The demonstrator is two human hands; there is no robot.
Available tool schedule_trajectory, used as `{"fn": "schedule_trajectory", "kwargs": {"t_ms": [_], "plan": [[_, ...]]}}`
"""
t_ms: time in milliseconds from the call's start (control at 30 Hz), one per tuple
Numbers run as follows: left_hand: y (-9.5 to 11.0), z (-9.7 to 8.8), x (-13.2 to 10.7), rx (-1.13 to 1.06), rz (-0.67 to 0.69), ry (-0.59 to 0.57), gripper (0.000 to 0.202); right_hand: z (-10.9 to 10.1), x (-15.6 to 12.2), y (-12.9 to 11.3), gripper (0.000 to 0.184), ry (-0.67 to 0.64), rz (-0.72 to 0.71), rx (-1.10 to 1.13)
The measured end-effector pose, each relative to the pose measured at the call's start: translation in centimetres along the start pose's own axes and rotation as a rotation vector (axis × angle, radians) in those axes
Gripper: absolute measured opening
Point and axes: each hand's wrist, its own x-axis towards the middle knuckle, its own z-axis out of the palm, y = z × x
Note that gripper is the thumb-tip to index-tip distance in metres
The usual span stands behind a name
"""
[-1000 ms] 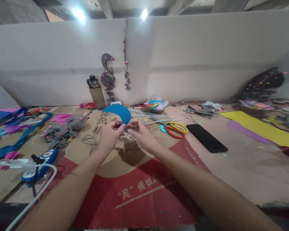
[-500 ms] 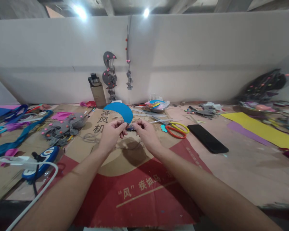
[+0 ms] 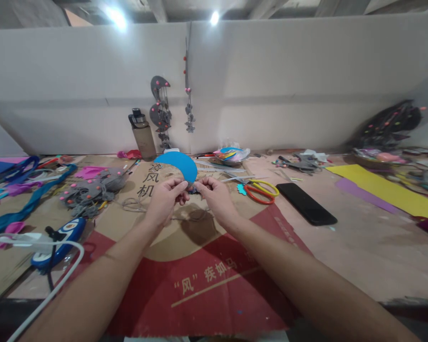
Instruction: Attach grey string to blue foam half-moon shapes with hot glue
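Over the cardboard sheet [image 3: 178, 247], my left hand [image 3: 170, 195] is closed in a pinch at the lower tip of a blue crescent-shaped cutout [image 3: 180, 164]. My right hand [image 3: 216, 197] is closed too, its thumb and finger pinched beside the same tip. What the right fingertips hold is too small to make out. A thin grey cord [image 3: 133, 205] lies in loops left of my left hand and runs on below both hands. Something small and dark [image 3: 193, 190] shows between the hands, partly hidden by the fingers.
Right of my hands lie scissors [image 3: 260, 191] with orange and yellow handles, a small cyan cutout [image 3: 241, 189] and a black phone [image 3: 306, 203]. A bottle [image 3: 142, 137] stands at the back. Grey felt pieces [image 3: 92, 190], a blue glue gun [image 3: 59, 247] and a white cable [image 3: 79, 266] are on the left.
The view has shifted slightly. Both hands keep their pinch at the crescent's tip, and the crescent's tilt has changed only a little.
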Motion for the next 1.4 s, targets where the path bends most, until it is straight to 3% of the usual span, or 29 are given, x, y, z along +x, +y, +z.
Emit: {"fn": "schedule_trajectory", "kwargs": {"t_ms": [333, 567, 967, 1200, 1400], "plan": [[-0.2, -0.4, 0.4, -0.128, -0.092, -0.117, 0.024, -0.2, -0.1, 0.2, 0.024, -0.088, 0.181, 0.259], [-0.5, -0.7, 0.7, -0.147, -0.149, -0.209, 0.028, -0.2, -0.3, -0.1, 0.019, -0.136, 0.148, 0.183], [-0.9, 0.6, 0.0, -0.010, 0.008, -0.134, 0.028, -0.2, 0.0, 0.5, 0.020, 0.003, 0.030, 0.056], [-0.8, 0.6, -0.1, 0.101, -0.041, -0.040, 0.025, 0.0, -0.3, 0.6, 0.022, -0.032, 0.009, -0.008], [-0.8, 0.6, -0.1, -0.018, -0.059, 0.043, 0.020, 0.2, -0.4, 1.2, 0.021, -0.050, -0.056, -0.031]]}}
